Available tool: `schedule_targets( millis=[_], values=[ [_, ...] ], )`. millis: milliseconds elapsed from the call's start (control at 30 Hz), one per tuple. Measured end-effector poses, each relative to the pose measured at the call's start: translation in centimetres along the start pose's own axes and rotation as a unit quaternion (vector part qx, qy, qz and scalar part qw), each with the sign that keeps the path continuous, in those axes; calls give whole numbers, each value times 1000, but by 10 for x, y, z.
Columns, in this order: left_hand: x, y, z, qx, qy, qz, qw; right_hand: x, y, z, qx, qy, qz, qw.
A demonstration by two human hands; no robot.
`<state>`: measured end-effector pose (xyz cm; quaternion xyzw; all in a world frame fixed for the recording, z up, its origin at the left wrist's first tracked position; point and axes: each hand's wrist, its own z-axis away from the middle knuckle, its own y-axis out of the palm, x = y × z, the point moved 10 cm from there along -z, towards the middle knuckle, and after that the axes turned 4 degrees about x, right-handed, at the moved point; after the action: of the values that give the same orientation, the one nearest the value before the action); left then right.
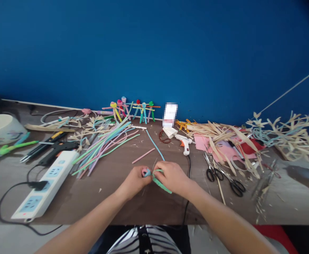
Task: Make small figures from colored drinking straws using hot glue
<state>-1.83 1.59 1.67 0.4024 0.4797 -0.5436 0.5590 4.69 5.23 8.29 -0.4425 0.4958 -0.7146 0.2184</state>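
Note:
Near the table's front edge my left hand is closed on a small pink and blue coil of fuzzy stem. Close beside it on the right, my right hand pinches a green fuzzy stem, whose one part loops above the fingers and another slants down below them. A blue stem runs from behind my right hand toward the back. Just beyond my hands lies a short pink stem. The fingertips of both hands nearly meet.
Loose pastel stems, a power strip and a black glue gun lie left. Small stem figures stand at the back. Rightward are a white glue gun, scissors and dried husks. A white bowl stands far left.

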Motion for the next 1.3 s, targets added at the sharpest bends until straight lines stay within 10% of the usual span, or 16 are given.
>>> schedule_targets(
  millis=[433, 733, 1300],
  values=[
    [0, -5, 3, -19, -13, -41, 999, -21, 9, -6, -10, 37, -137, 990],
    [-3, -7, 1, -30, 5, 25, 999, 31, -13, 23, -77, -108, 113, 985],
    [-2, 1, -4, 5, 10, 29, 1000, 22, 4, 20, -69, -64, 153, 984]
  ],
)
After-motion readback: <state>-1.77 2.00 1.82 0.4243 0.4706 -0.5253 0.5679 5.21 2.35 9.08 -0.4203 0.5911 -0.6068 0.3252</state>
